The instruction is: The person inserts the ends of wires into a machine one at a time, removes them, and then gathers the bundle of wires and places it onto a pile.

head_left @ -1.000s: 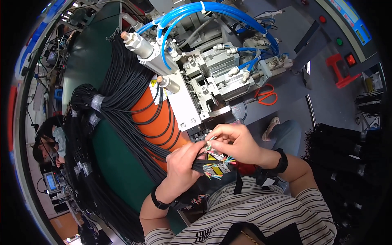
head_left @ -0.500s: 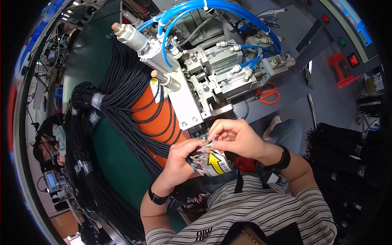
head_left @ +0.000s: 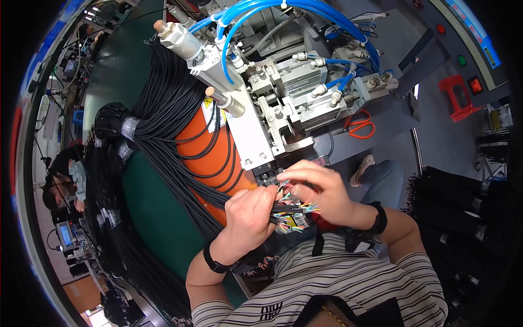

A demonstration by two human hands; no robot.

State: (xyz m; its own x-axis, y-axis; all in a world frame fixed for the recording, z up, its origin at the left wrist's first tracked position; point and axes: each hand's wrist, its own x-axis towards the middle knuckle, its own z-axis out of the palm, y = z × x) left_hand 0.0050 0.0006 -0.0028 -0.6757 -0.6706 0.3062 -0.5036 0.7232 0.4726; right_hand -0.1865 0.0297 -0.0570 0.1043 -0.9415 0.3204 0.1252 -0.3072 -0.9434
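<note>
My left hand (head_left: 248, 220) is closed around a bunch of black cables (head_left: 289, 210) whose stripped ends fan out into thin coloured wires (head_left: 297, 220). My right hand (head_left: 316, 191) pinches one of those cable ends between thumb and forefinger, just in front of the mouth of a grey metal machine (head_left: 283, 109). Both hands meet just below the machine's front block. Each wrist wears a black band.
A thick bundle of black cables (head_left: 163, 120) drapes over an orange cover (head_left: 210, 155) onto the green table (head_left: 152, 207). Blue air hoses (head_left: 283, 11) loop above the machine. Orange-handled scissors (head_left: 359, 124) lie to the right. More black cables (head_left: 463, 201) are stacked at right. Another person (head_left: 62, 180) sits at far left.
The view has shifted so the machine sits lower and closer. My hands stay together on the cable ends, with my right hand now pinching a single end nearer the machine mouth.
</note>
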